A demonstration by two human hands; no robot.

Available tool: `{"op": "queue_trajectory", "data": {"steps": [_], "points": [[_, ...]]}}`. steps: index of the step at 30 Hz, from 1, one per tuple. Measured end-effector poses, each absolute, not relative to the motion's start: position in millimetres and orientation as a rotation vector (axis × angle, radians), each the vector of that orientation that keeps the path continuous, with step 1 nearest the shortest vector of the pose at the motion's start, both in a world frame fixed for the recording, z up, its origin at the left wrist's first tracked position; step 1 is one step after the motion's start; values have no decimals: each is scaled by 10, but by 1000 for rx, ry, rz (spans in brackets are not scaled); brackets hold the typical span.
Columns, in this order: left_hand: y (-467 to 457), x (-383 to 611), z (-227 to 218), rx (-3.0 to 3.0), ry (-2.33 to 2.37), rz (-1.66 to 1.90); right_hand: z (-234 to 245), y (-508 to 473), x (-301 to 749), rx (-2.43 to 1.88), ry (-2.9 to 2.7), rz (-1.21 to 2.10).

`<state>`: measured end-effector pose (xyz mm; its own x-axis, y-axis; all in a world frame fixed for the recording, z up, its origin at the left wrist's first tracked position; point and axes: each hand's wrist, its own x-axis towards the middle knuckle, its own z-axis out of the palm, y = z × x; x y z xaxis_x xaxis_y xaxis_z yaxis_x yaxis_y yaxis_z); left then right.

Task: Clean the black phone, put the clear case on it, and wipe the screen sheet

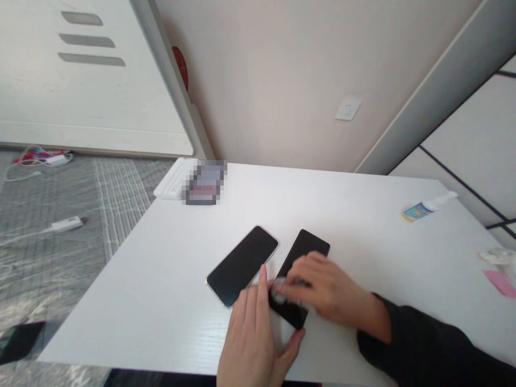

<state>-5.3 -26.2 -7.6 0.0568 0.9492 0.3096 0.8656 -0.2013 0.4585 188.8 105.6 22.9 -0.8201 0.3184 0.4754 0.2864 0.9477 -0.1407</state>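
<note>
Two black-screened phones lie side by side on a white table (pixel 161 301). My left hand (pixel 253 338) steadies the near end of the right phone (pixel 305 250), thumb at its lower edge and fingers along its left side. My right hand (pixel 326 290), in a dark sleeve, lies across that phone with its fingers pinched on a small whitish wipe or cloth (pixel 279 290) pressed against the screen; motion blurs it. The left phone (pixel 242 264), with a silver rim, lies untouched just left of my fingers.
A small bottle (pixel 427 206) lies on its side at the table's right. Pink paper (pixel 502 282) and a crumpled wrapper (pixel 497 256) sit at the right edge. A white case (pixel 173 180) and a blurred box (pixel 204 183) rest at the far corner. Cables (pixel 60 224) lie on the floor.
</note>
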Motion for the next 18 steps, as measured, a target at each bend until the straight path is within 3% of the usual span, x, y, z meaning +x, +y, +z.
{"op": "queue_trajectory", "data": {"steps": [4, 9, 14, 18], "points": [[-266, -68, -47, 2179, 1897, 779, 243, 1126, 2018, -629, -2521, 20], [-260, -78, -42, 2249, 1873, 813, 248, 1060, 2027, -259, -2649, 131], [-270, -54, -22, 2216, 1890, 817, 261, 1192, 2004, -588, -2564, -24], [-266, -44, 3, 2172, 1878, 821, 265, 1006, 1871, -261, -2679, 159]]}}
